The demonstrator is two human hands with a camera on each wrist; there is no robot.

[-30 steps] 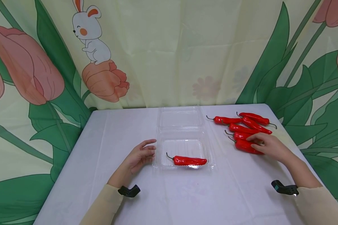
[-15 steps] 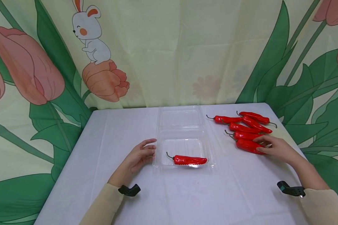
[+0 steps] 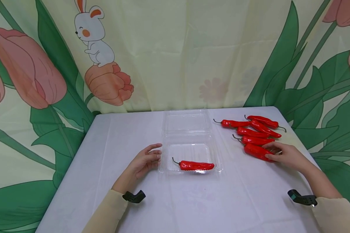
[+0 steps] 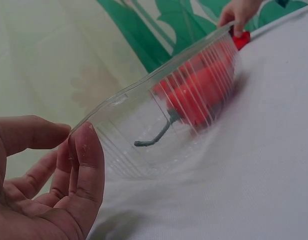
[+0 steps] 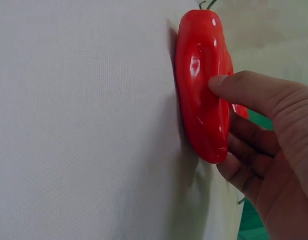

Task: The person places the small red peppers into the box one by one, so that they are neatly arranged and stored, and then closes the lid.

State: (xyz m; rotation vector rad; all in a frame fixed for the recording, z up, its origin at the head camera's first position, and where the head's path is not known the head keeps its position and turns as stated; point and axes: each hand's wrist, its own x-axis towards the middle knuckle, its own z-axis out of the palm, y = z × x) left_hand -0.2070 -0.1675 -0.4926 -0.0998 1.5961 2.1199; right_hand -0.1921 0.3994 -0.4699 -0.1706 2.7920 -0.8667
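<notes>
A clear plastic clamshell box (image 3: 189,150) lies unfolded on the table, its lid (image 3: 187,123) laid back toward the curtain. Inside the tray is one red chili pepper (image 3: 196,166), stem to the left. My left hand (image 3: 145,161) pinches the box's left rim; in the left wrist view the thumb and fingers (image 4: 88,150) meet at that edge. On the right, my right hand (image 3: 285,156) grips the nearest red pepper (image 3: 257,151) of the pile by its tip end. The right wrist view has the thumb on this pepper (image 5: 201,90) and the other fingers behind it.
Several more red peppers (image 3: 252,132) lie loosely piled at the table's back right, close beyond the right hand. A white cloth covers the table (image 3: 192,204). Behind the back edge hangs a printed curtain (image 3: 163,64).
The right hand has shifted slightly right and toward me along the nearest pepper, whose tip end has turned a little toward me. The left hand and box have not moved.
</notes>
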